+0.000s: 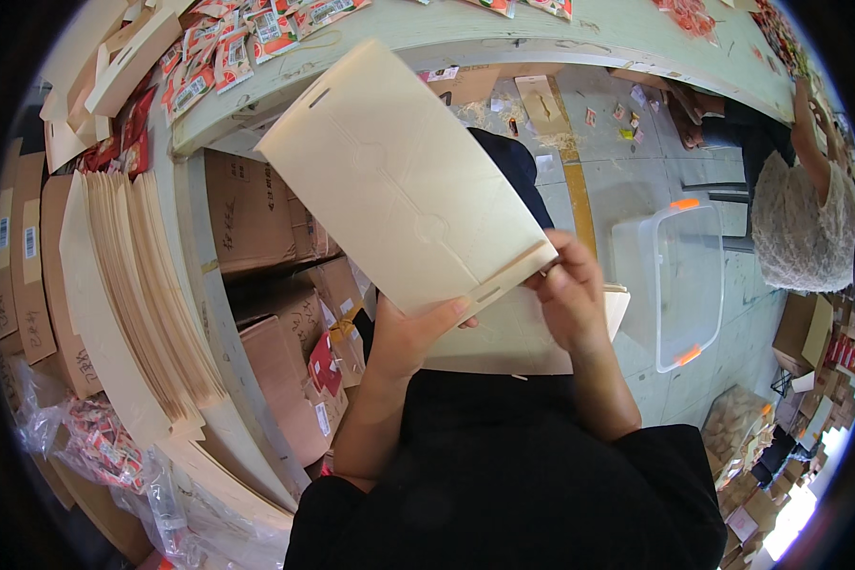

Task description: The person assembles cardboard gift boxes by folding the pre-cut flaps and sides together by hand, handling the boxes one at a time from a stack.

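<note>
A cream cardboard box blank (389,180) is held up at a slant in front of me, with slots at both ends and a pressed line and circle along its middle. My left hand (410,334) pinches its lower left edge, thumb on the upper face. At its lower right corner my right hand (576,293) grips the narrow folded-up end flap, fingers partly hidden behind it. Beneath, more cream cardboard (508,337) lies across my lap, and several layers show at its right edge.
A tall stack of flat cardboard blanks (128,304) stands on the left bench. Small red-and-white packets (233,57) lie on the table (427,38) ahead. Brown cartons (252,204) sit beneath it. To the right are a clear plastic bin (679,285) and another person (803,218).
</note>
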`<state>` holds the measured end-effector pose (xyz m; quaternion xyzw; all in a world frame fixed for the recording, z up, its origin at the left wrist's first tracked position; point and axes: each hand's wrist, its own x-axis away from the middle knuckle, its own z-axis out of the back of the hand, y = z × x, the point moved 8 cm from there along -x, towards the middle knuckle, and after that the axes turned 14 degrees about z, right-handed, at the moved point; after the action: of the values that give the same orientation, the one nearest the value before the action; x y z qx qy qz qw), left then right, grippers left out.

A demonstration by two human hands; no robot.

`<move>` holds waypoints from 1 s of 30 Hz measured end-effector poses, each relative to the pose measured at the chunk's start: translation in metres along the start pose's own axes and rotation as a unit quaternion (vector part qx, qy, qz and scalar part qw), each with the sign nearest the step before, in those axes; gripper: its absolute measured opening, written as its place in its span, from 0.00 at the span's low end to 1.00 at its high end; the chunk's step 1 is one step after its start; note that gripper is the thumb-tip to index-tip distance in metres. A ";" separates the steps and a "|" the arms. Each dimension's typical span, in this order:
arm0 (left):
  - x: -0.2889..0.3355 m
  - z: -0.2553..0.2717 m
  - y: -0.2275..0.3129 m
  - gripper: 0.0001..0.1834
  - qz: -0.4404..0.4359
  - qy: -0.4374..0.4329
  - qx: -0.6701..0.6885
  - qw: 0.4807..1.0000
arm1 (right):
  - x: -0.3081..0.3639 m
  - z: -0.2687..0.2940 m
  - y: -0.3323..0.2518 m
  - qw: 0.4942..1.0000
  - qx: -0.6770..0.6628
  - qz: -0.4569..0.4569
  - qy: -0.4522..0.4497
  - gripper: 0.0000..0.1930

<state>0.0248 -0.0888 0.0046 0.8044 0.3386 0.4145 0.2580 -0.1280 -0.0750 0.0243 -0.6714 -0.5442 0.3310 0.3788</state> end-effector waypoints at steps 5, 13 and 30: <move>-0.001 -0.008 -0.008 0.16 0.017 -0.035 0.015 0.999 | -0.008 0.002 -0.009 0.986 0.161 -0.040 -0.024 0.13; 0.003 0.024 -0.015 0.20 -0.009 0.054 0.006 0.998 | 0.008 0.011 -0.001 0.969 0.230 -0.084 -0.042 0.11; 0.033 -0.012 0.015 0.24 -0.037 -0.186 -0.028 0.981 | -0.006 -0.057 -0.001 0.843 0.456 0.098 -0.270 0.50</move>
<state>0.0342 -0.0715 0.0373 0.8465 0.3028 0.2572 0.3544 -0.0804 -0.0896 0.0535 -0.3571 -0.3443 0.7449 0.4462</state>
